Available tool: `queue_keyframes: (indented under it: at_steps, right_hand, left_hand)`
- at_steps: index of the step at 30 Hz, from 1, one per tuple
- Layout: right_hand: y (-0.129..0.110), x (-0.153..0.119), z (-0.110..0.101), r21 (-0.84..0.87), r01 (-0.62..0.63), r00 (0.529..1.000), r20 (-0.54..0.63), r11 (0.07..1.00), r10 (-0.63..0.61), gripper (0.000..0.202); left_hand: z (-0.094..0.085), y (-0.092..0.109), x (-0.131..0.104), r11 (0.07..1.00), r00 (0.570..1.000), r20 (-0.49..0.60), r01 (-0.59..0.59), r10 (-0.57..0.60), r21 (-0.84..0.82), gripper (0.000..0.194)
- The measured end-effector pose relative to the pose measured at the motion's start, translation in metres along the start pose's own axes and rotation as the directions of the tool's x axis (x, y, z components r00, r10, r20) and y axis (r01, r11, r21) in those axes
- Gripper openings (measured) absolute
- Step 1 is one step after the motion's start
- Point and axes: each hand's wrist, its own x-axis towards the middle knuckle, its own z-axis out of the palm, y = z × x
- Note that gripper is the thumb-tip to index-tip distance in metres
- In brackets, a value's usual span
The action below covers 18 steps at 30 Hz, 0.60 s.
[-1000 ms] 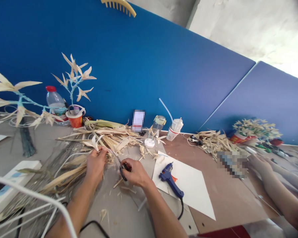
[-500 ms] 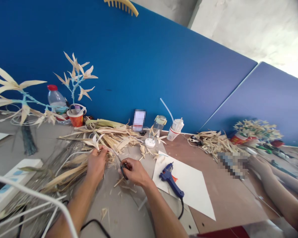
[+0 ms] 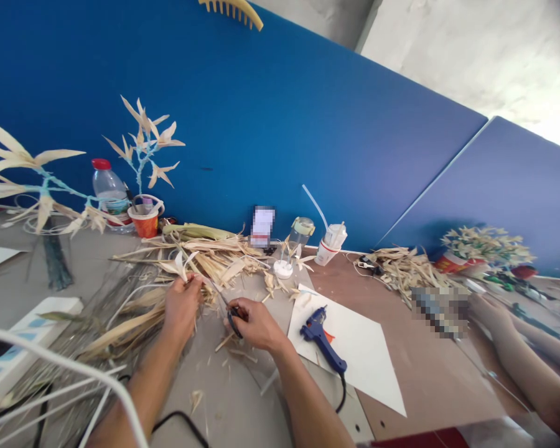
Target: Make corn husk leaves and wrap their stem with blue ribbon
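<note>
My left hand (image 3: 181,306) is closed in a pinch on a small corn husk flower (image 3: 182,266), whose pale petals stick up above the fingers. In my right hand (image 3: 257,323) is a pair of scissors (image 3: 234,322) with dark handles. Their thin blades point up and left toward the fingertips of my left hand; whether they touch the husk I cannot make out. Behind both hands lies a loose heap of dry corn husks (image 3: 214,252). Longer husk strips (image 3: 126,330) spread out left of my left forearm.
A blue glue gun (image 3: 324,341) rests on a white sheet (image 3: 378,367) to the right. A white power strip (image 3: 51,317) and cables lie at left. Husk flower stems stand near a red cup (image 3: 144,223) and bottle (image 3: 108,190). Another person's hand (image 3: 492,314) is at far right.
The whole view has shifted very slightly. Both hands keep nearly the same places, still holding the husk flower and the scissors.
</note>
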Motion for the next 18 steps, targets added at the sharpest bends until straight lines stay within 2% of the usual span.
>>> queue_keyframes:
  at_steps: [12, 16, 18]
  right_hand:
    - [0.008, 0.0, -0.003, 0.015, -0.014, 0.998, 0.055, 1.0, 0.013, 0.024]
    - [0.01, 0.0, -0.013, 0.173, -0.084, 0.996, 0.056, 0.981, 0.076, 0.018]
    - [0.008, -0.002, -0.023, 0.287, -0.133, 0.989, 0.099, 0.949, 0.109, 0.014]
  left_hand:
    - [-0.003, -0.002, 0.002, 0.999, 1.0, -0.001, -0.024, 0.024, 0.037, 0.033]
    - [-0.004, -0.003, 0.004, 0.999, 1.0, -0.002, -0.025, 0.025, 0.03, 0.032]
    - [-0.003, -0.003, 0.005, 0.999, 0.999, -0.022, -0.036, 0.037, 0.037, 0.031]
